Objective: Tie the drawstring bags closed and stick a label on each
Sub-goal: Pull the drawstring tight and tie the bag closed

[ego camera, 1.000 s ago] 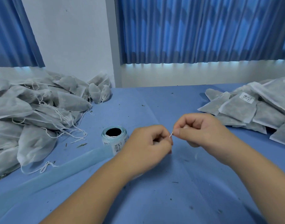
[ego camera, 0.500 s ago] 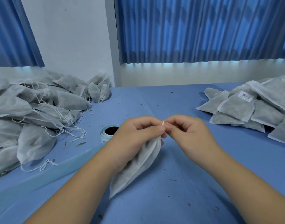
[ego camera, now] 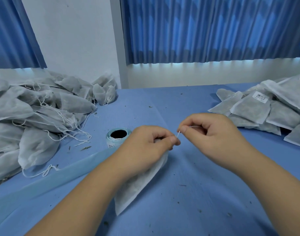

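Both hands pinching: my left hand curls round the gathered neck of one grey drawstring bag, thumb and forefinger closed on it, while my right hand pinches the white drawstring between thumb and forefinger, the other fingers curled in. Short run of string shows between the two pinches; hands just apart, not touching. Bag hangs from the left grip, its body slanting down under my left wrist and forearm toward the near edge of the desk, bottom corner low over the blue cloth (cannot tell whether it rests there or hangs clear). Label roll stands on end just beyond my left hand, toward the desk's middle, dark core facing up; a pale blue backing strip trails from it toward the near left corner. Heap of grey bags fills the left edge up to the far left corner, white strings straggling out onto the cloth. Stack of flat bags lies along the right edge, well apart from my hands; one on top shows a white barcode label. Small dark flecks scattered over the cloth. Blue curtains hang behind the far edge, with white wall between them.
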Demonstrator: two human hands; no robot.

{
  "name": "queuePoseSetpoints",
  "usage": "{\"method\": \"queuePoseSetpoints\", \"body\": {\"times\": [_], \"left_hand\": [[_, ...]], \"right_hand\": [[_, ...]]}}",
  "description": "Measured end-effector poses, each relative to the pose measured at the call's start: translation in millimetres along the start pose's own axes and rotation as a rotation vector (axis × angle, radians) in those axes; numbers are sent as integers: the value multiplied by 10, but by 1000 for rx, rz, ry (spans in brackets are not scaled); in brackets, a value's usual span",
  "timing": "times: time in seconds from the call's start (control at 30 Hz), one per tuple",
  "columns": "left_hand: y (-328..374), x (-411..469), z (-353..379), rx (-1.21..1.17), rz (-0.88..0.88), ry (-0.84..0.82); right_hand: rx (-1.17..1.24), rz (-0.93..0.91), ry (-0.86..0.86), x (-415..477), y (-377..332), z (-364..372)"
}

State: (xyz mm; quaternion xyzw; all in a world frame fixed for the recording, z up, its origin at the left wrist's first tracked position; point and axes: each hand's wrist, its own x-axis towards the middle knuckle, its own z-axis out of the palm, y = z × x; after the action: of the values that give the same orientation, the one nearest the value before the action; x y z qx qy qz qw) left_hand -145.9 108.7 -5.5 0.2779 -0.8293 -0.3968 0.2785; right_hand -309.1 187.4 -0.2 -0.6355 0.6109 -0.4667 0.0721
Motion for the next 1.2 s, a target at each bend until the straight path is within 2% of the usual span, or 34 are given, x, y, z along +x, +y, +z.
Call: {"method": "queuePoseSetpoints", "body": {"times": [0.13,0.3,0.4,0.47,0.53,0.6,0.67,0.77,0.93,1.1,1.2], "left_hand": [[25,-14,-48,-202,-63,-93],[-2,89,-89,-866,-339,-111],[-48,130,-126,-1028,-412,-164],[-86,133,-133,-1041,-428,-204],[-107,129,-125,-1030,-440,-224],[-104,124,-116,-1009,-448,-228],[-85,126,-107,-975,-452,-220],[-43,120,-86,-939,-446,-213],[-33,105,-62,-880,-398,-208],[-124,118,-98,-633,-309,-247],[-164,133,-110,-587,-303,-285]], "right_hand": [[-10,6,-20,1,7,68],[-63,7,-87,-15,14,128],[-143,37,-21,11,40,105],[-166,53,47,23,27,105],[-34,77,98,22,-16,113],[160,118,88,8,-87,121],[251,162,35,-7,-145,129],[287,211,-41,-18,-186,138],[291,241,-69,-20,-192,132],[283,271,-137,-12,-155,112],[254,292,-182,-9,-135,118]]}}
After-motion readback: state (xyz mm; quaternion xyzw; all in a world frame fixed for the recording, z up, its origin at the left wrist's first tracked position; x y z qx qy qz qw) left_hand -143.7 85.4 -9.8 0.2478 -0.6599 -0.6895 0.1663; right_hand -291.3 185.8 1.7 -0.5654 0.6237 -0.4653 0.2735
